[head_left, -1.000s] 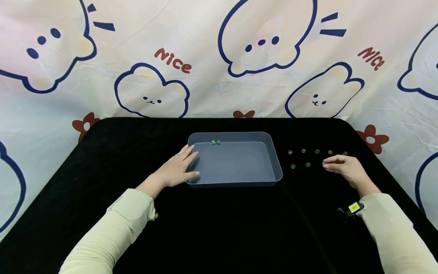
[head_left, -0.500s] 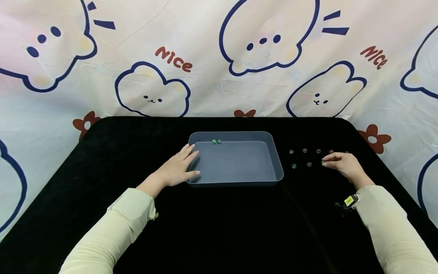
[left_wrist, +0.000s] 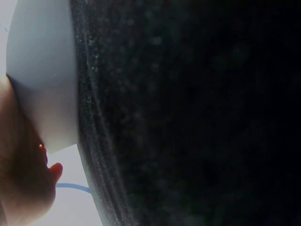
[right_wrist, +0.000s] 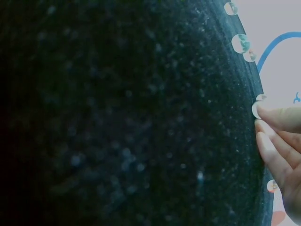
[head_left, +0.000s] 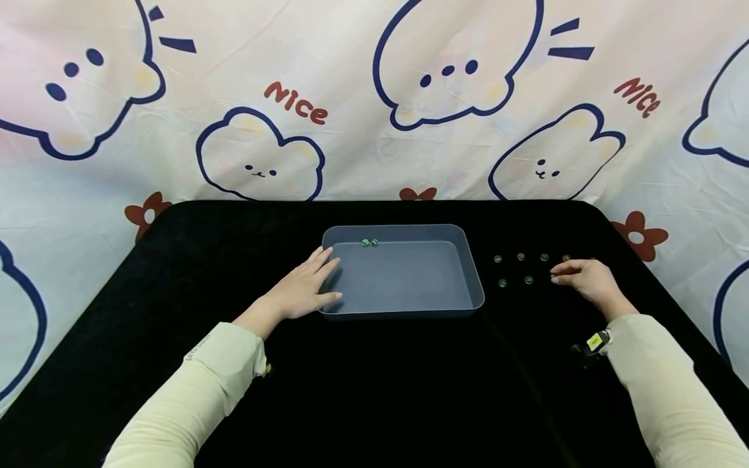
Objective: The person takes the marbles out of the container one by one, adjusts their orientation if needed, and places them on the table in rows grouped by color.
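My right hand [head_left: 588, 284] pinches a small glass marble [head_left: 552, 277] between thumb and fingertips, low over the black tabletop; the fingers hide most of it. In the right wrist view this marble [right_wrist: 256, 109] shows pale at the thumb tip. Spread fingers of my left hand [head_left: 301, 286] rest over the left rim of a shallow grey rectangular tray [head_left: 409, 279]. Two green marbles [head_left: 370, 242] sit side by side against the tray's back wall. The left wrist view catches part of the left hand [left_wrist: 23, 174] beside the tray's outer wall [left_wrist: 44, 80].
Right of the tray, marbles lie in two rows: several in the back row [head_left: 521, 257], partly hidden by the right hand, and two in front, a greenish marble [head_left: 502, 283] and another marble [head_left: 528, 280]. A printed curtain [head_left: 363, 149] hangs behind the black cloth-covered table [head_left: 386, 390].
My right hand has shifted slightly left and away from me, its fingers still at the same front-row marble. The left hand and tray stay as they were.
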Demonstrator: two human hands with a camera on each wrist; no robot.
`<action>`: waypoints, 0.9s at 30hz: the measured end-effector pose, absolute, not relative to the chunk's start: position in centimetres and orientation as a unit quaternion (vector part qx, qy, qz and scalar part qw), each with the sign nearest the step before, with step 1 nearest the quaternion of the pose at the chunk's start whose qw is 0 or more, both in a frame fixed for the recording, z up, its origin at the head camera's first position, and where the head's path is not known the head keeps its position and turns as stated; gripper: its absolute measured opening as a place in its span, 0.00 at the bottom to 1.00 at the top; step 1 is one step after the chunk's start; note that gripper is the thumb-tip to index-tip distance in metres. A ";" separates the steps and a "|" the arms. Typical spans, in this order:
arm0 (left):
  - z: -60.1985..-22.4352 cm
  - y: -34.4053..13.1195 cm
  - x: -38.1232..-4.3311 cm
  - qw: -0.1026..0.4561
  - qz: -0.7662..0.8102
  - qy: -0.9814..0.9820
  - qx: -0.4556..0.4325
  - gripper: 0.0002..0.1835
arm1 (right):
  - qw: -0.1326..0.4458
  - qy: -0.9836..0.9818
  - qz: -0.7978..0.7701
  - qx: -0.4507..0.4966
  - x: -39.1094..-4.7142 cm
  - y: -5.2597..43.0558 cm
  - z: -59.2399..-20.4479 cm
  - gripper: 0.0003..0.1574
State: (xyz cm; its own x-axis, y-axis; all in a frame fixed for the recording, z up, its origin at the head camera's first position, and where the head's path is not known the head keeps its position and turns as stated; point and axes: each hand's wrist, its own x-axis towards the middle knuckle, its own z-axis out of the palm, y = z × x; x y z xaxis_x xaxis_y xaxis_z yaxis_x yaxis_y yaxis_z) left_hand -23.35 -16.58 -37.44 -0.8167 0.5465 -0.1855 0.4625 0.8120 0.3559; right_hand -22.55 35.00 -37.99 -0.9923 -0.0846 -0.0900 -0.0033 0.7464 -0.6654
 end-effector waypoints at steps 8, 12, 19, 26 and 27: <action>-37.4 -16.6 -23.3 0.143 0.141 0.944 0.260 0.38 | 0.051 0.940 -0.338 -0.016 -22.6 34.8 -38.1 0.24; -37.6 -16.5 -23.4 0.144 0.138 0.944 0.263 0.39 | 0.046 0.937 -0.345 -0.015 -22.1 35.0 -38.1 0.26; -37.5 -16.5 -23.4 0.143 0.141 0.942 0.269 0.39 | 0.017 0.930 -0.367 -0.012 -21.1 35.5 -38.1 0.28; -37.4 -16.5 -23.3 0.147 0.139 0.943 0.264 0.39 | 0.019 0.893 -0.449 0.000 -20.1 35.7 -38.2 0.26; -37.4 -16.6 -23.3 0.147 0.140 0.943 0.265 0.39 | 0.019 0.884 -0.468 0.001 -19.9 35.7 -38.2 0.23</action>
State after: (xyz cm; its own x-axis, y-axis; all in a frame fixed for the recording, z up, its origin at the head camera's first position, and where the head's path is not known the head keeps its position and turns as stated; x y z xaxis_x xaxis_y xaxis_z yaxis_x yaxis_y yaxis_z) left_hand -23.33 -16.56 -37.39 -0.8165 0.5406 -0.2028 0.4584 0.8205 0.3415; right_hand -19.90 35.65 -38.22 -0.9993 -0.0167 -0.0337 0.0185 0.5619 -0.8270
